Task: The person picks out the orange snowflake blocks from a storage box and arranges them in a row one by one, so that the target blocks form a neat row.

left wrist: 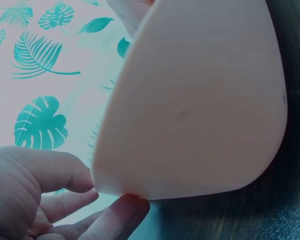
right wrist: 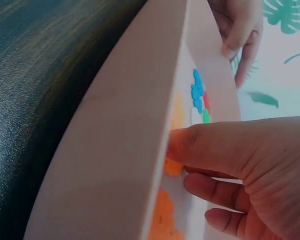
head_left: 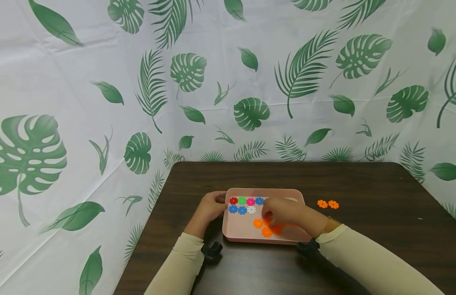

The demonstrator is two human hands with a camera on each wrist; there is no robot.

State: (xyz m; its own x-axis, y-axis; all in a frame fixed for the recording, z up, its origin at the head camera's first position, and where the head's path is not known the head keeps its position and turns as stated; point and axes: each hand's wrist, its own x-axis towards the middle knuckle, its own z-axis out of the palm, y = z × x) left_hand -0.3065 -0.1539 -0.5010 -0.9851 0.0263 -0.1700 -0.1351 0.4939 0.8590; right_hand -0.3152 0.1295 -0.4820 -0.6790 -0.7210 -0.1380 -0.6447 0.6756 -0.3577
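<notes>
A pink tray (head_left: 242, 234) on the table holds flower-shaped plastic discs. Its back row has a red disc (head_left: 233, 200), a green disc (head_left: 242, 200), a pink disc (head_left: 251, 201) and a blue disc (head_left: 259, 201). Two blue discs and a white disc (head_left: 251, 209) line up in front of them. Several orange discs (head_left: 266, 232) lie loose nearer the front. My left hand (head_left: 209, 208) grips the tray's left rim between thumb and fingers. Reaching in from the right, my right hand (head_left: 283, 212) has its thumb and fingers bent down among the orange discs; the tray wall hides its fingertips in the right wrist view.
Two more orange discs (head_left: 328, 204) lie on the dark wooden table (head_left: 368, 221) to the right of the tray. Behind the table's back edge hangs a white cloth (head_left: 220, 135) printed with green leaves. Dark wrist straps (head_left: 212, 249) sit close above the table.
</notes>
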